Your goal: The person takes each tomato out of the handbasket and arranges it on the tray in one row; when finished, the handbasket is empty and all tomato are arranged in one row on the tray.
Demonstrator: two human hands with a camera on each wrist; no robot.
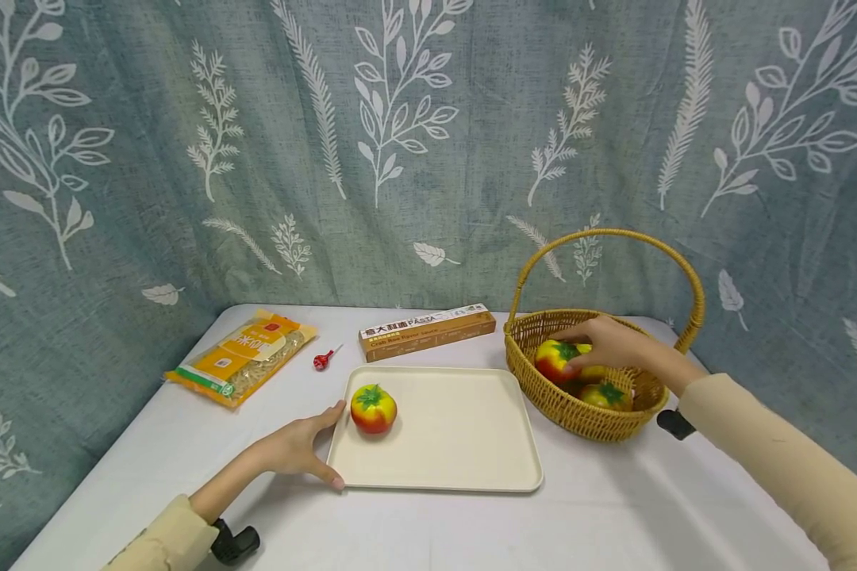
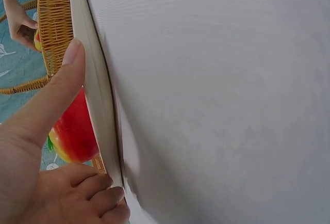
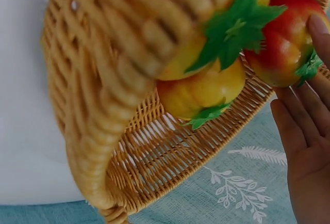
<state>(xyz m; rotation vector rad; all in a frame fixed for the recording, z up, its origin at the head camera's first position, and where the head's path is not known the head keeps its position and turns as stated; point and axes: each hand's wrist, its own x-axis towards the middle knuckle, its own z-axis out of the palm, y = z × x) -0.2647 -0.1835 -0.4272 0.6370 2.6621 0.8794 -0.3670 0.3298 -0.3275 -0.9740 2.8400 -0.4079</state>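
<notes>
A cream tray [image 1: 457, 428] lies on the table, with one yellow-red tomato [image 1: 374, 410] near its left end. My left hand [image 1: 296, 448] touches the tray's left side, thumb and forefinger spread wide apart along it. In the left wrist view the thumb [image 2: 62, 87] lies against the rim. At the right, inside a wicker basket [image 1: 578, 416], my right hand [image 1: 607, 342] grips a red-yellow tomato [image 1: 553, 358] between thumb and fingers. More tomatoes rest below and beside it, one of them yellowish [image 1: 605, 396] with a green leafy top [image 3: 209, 114].
A brown pasta box [image 1: 428, 331] lies behind the tray. Left of it are a red-wrapped lollipop [image 1: 323, 361] and an orange-trimmed bag of noodles [image 1: 246, 357]. The basket's tall handle [image 1: 607, 232] arches above the right hand. A patterned curtain [image 1: 414, 159] surrounds the table.
</notes>
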